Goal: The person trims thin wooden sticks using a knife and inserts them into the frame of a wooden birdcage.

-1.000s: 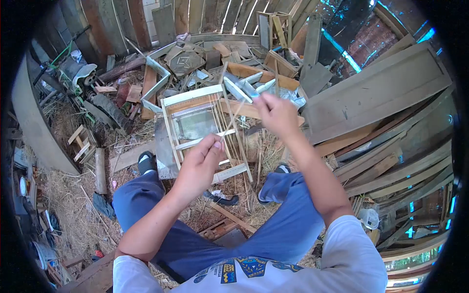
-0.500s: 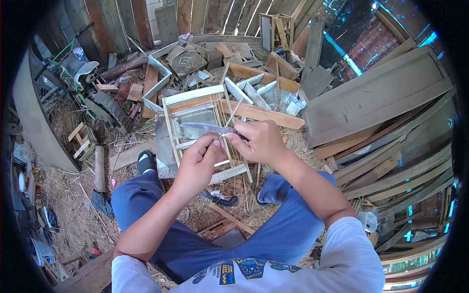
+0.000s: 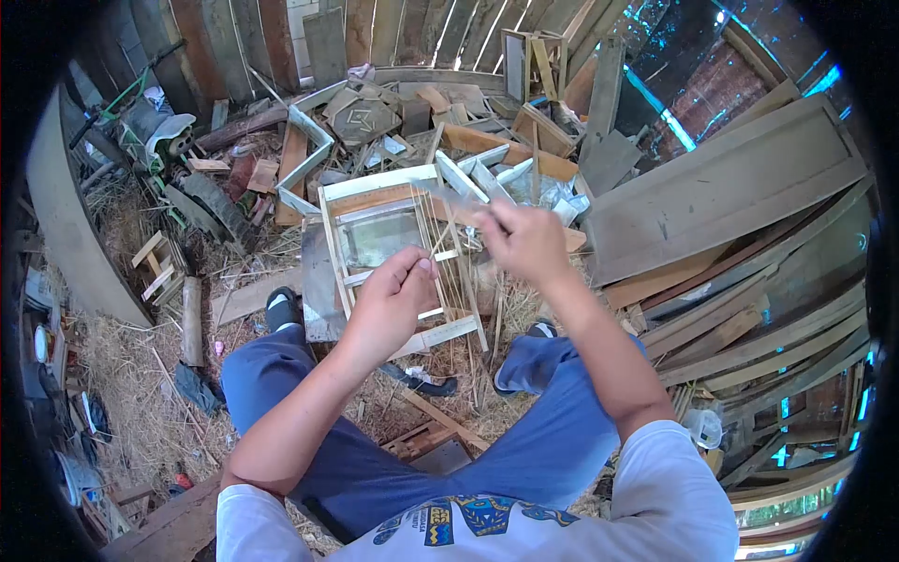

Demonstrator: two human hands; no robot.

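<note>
My left hand (image 3: 398, 286) is closed in a pinch, with a thin pale wooden strip (image 3: 440, 241) rising from its fingertips. To its upper right, my right hand (image 3: 526, 242) grips a knife (image 3: 451, 195) by the handle. The blade points up and left, smeared by motion, apart from my left hand. Below both hands a pale wooden frame (image 3: 379, 178) with crossbars and thin upright slats rests on a grey board (image 3: 318, 281).
Scrap wood (image 3: 365, 117) is heaped at the back by the plank wall. Large panels (image 3: 730, 187) lean on the right. A machine with a wheel (image 3: 211, 211) stands at left. Straw (image 3: 154, 384) covers the ground around my legs (image 3: 534, 421).
My right hand and the knife have moved up and to the right, away from my left hand. My left hand has stayed nearly in place, still pinched.
</note>
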